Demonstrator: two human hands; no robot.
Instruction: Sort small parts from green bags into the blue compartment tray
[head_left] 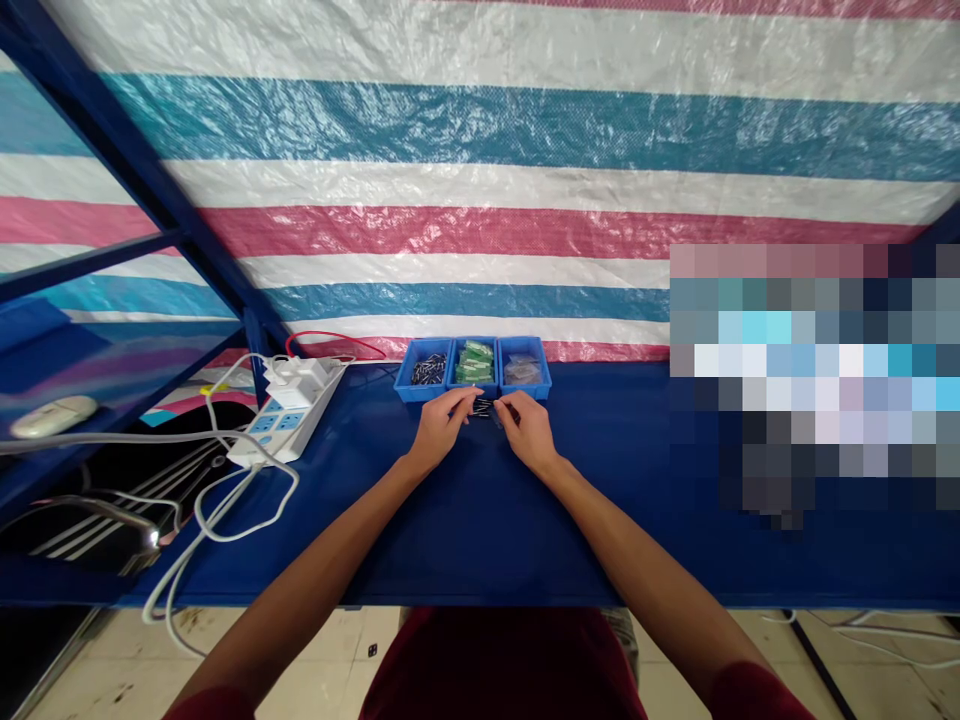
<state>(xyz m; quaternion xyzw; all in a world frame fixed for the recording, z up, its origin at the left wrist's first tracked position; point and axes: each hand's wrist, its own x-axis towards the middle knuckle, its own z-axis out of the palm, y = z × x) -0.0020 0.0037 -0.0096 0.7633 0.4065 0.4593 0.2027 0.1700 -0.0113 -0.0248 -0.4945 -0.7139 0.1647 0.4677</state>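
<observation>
My left hand [439,432] is closed in a pinch at the front of the bins, thumb and forefinger together; a tiny item may be at the tips, too small to name. Facing it, my right hand [529,432] also pinches, and what its fingertips hold cannot be made out. Several small dark pieces [484,408] lie on the table between the hands. Just beyond stand three blue bins: the left bin [411,394] holds small dark and silvery pieces, the middle bin [459,381] green packets [475,360], the right bin [546,378] clear plastic bags [523,373].
A white power strip [300,425] with plugged-in adapters and looping white cables [251,535] occupies the blue table's [480,520] left side. A blue metal frame [150,190] rises at left. Striped sheeting [480,230] hangs behind. A blurred-out area covers the right.
</observation>
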